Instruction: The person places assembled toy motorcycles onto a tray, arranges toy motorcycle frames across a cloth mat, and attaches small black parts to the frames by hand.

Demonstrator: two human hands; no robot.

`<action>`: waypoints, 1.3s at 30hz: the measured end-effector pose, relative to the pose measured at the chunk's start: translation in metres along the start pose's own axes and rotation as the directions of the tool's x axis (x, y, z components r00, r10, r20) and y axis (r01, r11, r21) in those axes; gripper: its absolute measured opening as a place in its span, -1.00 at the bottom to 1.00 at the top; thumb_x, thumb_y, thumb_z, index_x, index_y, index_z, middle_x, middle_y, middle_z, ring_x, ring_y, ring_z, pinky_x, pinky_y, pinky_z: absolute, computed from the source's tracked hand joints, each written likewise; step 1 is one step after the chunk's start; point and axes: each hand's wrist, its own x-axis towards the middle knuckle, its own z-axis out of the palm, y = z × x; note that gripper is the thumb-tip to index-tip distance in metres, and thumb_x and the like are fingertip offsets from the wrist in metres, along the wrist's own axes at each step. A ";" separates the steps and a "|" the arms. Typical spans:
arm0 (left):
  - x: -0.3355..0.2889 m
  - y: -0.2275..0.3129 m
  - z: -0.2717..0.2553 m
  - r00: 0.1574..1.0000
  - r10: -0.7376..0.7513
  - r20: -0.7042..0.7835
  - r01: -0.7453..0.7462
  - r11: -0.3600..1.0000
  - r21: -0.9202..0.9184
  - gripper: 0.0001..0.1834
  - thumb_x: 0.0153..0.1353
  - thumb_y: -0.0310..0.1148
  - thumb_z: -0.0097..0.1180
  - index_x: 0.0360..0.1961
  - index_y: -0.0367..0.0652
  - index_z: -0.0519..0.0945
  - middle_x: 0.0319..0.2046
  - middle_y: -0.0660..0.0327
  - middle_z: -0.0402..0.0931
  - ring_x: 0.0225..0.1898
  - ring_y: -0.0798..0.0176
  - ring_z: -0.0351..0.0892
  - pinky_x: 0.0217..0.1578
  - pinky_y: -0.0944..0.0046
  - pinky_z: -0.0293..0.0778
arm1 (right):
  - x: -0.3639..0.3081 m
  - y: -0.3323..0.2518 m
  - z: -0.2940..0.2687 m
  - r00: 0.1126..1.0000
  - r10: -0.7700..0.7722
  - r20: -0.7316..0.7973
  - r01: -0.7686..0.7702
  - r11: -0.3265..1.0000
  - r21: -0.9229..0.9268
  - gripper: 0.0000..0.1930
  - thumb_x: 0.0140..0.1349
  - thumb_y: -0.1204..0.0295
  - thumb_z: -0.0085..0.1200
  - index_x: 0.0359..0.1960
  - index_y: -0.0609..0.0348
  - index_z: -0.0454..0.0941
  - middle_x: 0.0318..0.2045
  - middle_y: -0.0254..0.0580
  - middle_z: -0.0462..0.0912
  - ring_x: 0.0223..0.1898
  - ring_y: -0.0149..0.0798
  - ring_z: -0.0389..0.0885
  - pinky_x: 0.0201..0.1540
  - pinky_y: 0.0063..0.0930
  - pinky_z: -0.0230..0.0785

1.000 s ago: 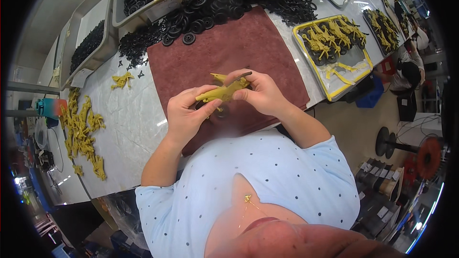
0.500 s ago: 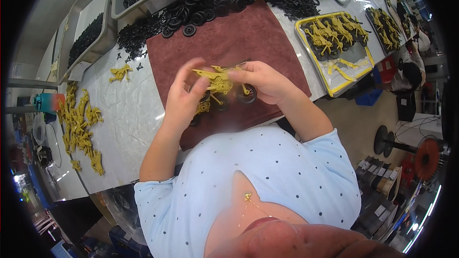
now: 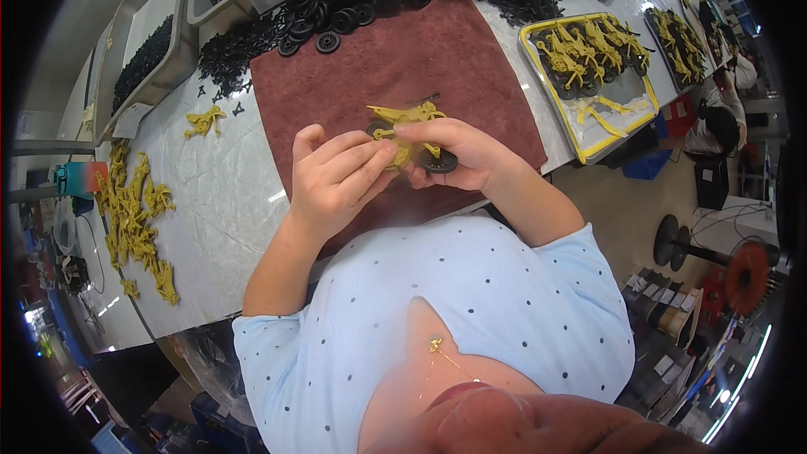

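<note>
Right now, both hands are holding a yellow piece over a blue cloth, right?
Not quite: the cloth is dark red, not blue, as the head view shows. The left hand and right hand are holding a yellow piece over it.

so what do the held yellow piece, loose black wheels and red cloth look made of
Yellow piece: probably plastic, satin, given its uniform colour and thin moulded-looking struts. Black wheels: likely plastic, dull sheen, fine spokes. Red cloth: textile, matte, soft nap.
</note>
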 end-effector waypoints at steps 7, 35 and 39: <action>0.000 0.006 -0.004 0.999 -0.005 0.033 0.004 1.000 0.023 -0.69 -0.17 -0.35 0.34 -0.31 -0.11 0.61 -0.43 0.37 0.57 -0.33 0.36 0.56 -0.29 0.23 0.14 | 0.006 0.005 -0.006 0.993 0.113 0.045 -0.118 0.986 0.119 -0.81 0.26 0.31 0.06 -0.21 0.16 0.49 -0.41 -0.24 0.58 -0.50 -0.41 0.49 -0.42 -0.52 0.38; -0.004 0.027 0.007 0.996 -0.090 0.019 0.074 0.905 0.420 -0.75 -0.03 -0.36 0.22 -0.29 -0.21 0.63 -0.40 0.30 0.56 -0.30 0.31 0.53 -0.22 0.22 0.17 | 0.002 0.039 0.022 0.262 -0.846 0.464 0.090 -0.457 -0.885 -0.80 -0.13 0.56 0.23 -0.55 0.14 0.40 -0.59 -0.27 0.38 -0.57 -0.21 0.40 -0.54 -0.38 0.25; -0.006 0.019 0.006 0.985 -0.169 -0.043 0.174 0.946 0.272 -0.71 -0.11 -0.40 0.29 -0.29 -0.22 0.63 -0.42 0.30 0.56 -0.30 0.29 0.52 -0.24 0.24 0.19 | -0.002 0.026 0.014 0.377 -0.815 0.440 0.288 -0.349 -0.892 -0.80 -0.11 0.51 0.28 -0.46 0.16 0.49 -0.54 -0.23 0.40 -0.47 -0.17 0.43 -0.44 -0.37 0.30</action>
